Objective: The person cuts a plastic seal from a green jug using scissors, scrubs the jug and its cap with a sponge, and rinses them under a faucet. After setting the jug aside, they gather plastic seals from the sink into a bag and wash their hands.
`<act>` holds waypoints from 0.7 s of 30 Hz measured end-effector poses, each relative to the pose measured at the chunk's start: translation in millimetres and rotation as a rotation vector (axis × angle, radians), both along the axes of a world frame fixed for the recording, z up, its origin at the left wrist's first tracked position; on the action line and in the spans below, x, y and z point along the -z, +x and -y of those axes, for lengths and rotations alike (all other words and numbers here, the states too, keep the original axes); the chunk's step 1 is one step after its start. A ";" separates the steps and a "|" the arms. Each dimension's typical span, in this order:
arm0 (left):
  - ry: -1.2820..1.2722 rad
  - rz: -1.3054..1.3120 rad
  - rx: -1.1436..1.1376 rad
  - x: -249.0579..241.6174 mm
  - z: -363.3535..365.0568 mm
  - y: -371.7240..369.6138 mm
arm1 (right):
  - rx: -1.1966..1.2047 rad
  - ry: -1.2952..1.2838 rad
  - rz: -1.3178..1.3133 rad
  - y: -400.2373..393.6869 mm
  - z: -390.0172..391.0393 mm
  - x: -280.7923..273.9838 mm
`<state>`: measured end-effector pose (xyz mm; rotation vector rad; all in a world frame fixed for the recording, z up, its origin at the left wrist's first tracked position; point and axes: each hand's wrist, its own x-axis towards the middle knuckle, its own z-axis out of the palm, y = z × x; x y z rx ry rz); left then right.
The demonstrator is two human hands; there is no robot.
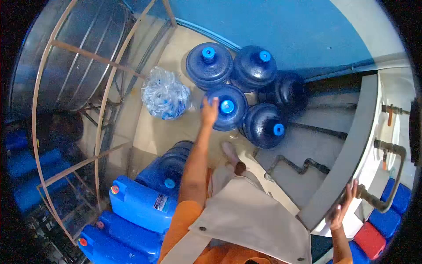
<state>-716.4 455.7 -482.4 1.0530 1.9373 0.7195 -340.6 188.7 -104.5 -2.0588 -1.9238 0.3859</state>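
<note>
My left hand (210, 112) reaches forward over a round blue water jug (235, 119) with a light blue cap. Its fingers are stretched out at the left side of the jug's neck and overlap the jug's shoulder in this view. Several similar jugs stand close around it, among them one at the back (206, 72), one beside that (251, 72) and one at the right (259, 132). Off to the right, my right hand (340, 210) is open with its fingers spread, right at the edge of a white counter (323, 198).
A clear plastic bag (165, 94) of bluish items lies on the floor left of the jugs. Flat blue containers (136, 204) stand at my lower left, beside a metal frame (101, 103). Pipes (391, 202) run along the right, above blue and red containers (371, 240).
</note>
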 end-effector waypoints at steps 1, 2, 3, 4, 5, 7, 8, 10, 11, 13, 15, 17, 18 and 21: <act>0.073 -0.065 0.024 11.8 -7.1 -33.0 | 0.090 0.059 -0.124 -1.0 -2.6 3.9; 0.142 -0.130 0.048 27.5 -13.1 -68.1 | 0.154 0.098 -0.139 -1.6 -3.0 10.3; 0.110 -0.310 0.072 31.7 -19.6 -95.3 | 0.234 0.101 -0.143 -3.1 -6.0 12.0; 0.079 -0.489 0.103 37.6 -28.3 -122.4 | 0.299 0.129 -0.172 -5.6 -8.0 15.4; 0.108 -0.602 0.153 73.3 -39.7 -156.4 | 0.363 0.165 -0.198 -7.2 -11.4 19.7; 0.067 -0.756 0.200 127.1 -64.2 -208.4 | 0.386 0.101 -0.016 10.1 -7.4 18.2; -0.006 -0.798 0.197 145.2 -75.5 -220.3 | 0.390 0.099 0.019 23.4 1.7 20.8; -0.074 -0.766 0.233 167.3 -94.1 -230.3 | 0.427 0.068 0.082 18.0 13.0 25.5; -0.136 -0.738 0.232 177.7 -102.2 -235.1 | 0.444 0.054 0.106 6.5 8.6 27.7; -0.087 -0.696 0.233 222.4 -112.3 -253.0 | 0.459 0.038 0.155 -13.2 2.2 24.1; -0.059 -0.660 0.227 259.8 -106.7 -258.9 | 0.464 0.020 0.188 -24.2 -5.2 21.7; -0.210 -0.102 0.114 268.7 -100.5 -272.4 | 0.466 0.009 0.201 -26.7 -11.7 17.9; -0.132 -0.287 0.101 275.5 -92.4 -274.9 | 0.464 0.015 0.197 -29.0 -17.5 21.0; 0.146 -0.621 0.197 254.0 -47.9 -283.3 | 0.457 0.035 0.193 -29.1 -23.6 13.9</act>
